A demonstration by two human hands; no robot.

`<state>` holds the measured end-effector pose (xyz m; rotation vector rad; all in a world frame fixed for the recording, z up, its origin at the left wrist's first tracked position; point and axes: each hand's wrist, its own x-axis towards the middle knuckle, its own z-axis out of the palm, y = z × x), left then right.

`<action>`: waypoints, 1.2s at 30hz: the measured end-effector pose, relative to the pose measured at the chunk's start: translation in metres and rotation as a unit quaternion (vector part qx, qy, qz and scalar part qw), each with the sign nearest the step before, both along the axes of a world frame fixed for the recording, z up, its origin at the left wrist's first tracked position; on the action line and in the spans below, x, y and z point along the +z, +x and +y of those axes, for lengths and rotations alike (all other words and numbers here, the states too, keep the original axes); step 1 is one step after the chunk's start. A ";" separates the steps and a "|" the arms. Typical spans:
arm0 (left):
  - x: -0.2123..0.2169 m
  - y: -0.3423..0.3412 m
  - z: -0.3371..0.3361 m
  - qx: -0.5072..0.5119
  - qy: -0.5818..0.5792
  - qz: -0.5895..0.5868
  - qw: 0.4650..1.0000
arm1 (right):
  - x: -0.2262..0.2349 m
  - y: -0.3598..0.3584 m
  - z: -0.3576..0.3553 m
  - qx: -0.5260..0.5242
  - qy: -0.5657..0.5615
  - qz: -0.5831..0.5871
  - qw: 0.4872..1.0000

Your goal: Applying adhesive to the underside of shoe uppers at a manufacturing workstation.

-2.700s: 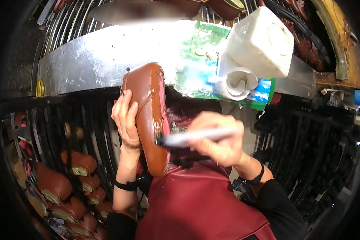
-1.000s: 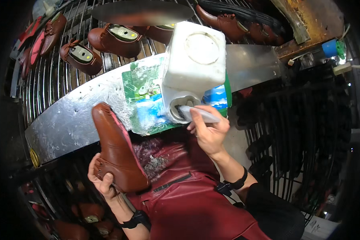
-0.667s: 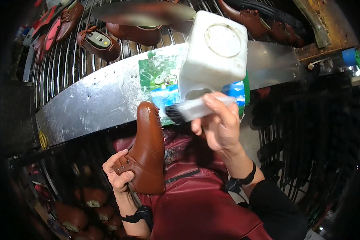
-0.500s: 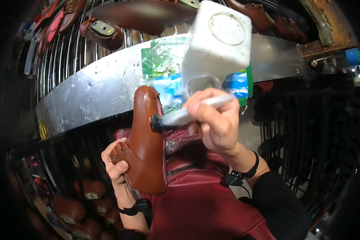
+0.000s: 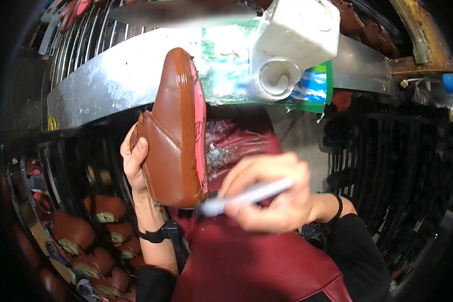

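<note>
A brown leather shoe is tilted with its toe pointing away from me. Along its right edge shows a pink strip of the underside. My left hand grips it at the lacing opening, thumb on the leather. In my right hand is a brush with a pale handle, blurred by motion. Its dark bristles are at the heel's lower edge; whether they touch the leather I cannot tell. Beyond that hand, a white plastic container with a round open mouth lies on the metal ledge.
The curved metal ledge carries a green and blue plastic sheet. Behind it are metal bars with more shoes. Several brown shoes sit on a rack at lower left. A dark red apron covers my lap.
The brush has moved down along the shoe's right edge from the forepart to the heel. The shoe now sits higher in view and is turned, showing more of its pink underside.
</note>
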<state>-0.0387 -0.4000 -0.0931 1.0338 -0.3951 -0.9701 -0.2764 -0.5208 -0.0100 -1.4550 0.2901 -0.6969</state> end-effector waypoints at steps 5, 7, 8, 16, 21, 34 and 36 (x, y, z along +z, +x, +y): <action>0.009 -0.004 -0.005 0.023 0.000 0.038 0.999 | -0.003 0.009 -0.005 -0.043 -0.017 0.021 0.999; 0.006 -0.001 0.000 0.023 0.003 0.027 0.999 | 0.003 0.008 -0.003 -0.042 -0.075 -0.009 0.996; 0.005 0.002 0.002 0.012 -0.002 0.039 0.999 | 0.006 0.006 -0.004 -0.032 -0.088 -0.018 0.995; 0.028 -0.031 -0.004 -0.025 -0.079 0.250 0.965 | 0.019 0.019 -0.042 0.054 -0.111 -0.102 0.987; 0.031 -0.047 -0.018 0.003 -0.066 0.222 0.973 | -0.003 0.049 -0.101 0.049 -0.016 -0.037 0.998; 0.029 0.120 -0.136 0.203 0.037 -0.237 0.949 | -0.036 0.031 -0.054 -0.250 0.382 -0.058 0.888; 0.027 0.196 -0.177 0.216 0.096 -0.435 0.869 | -0.031 0.023 -0.054 -0.248 0.353 -0.069 0.900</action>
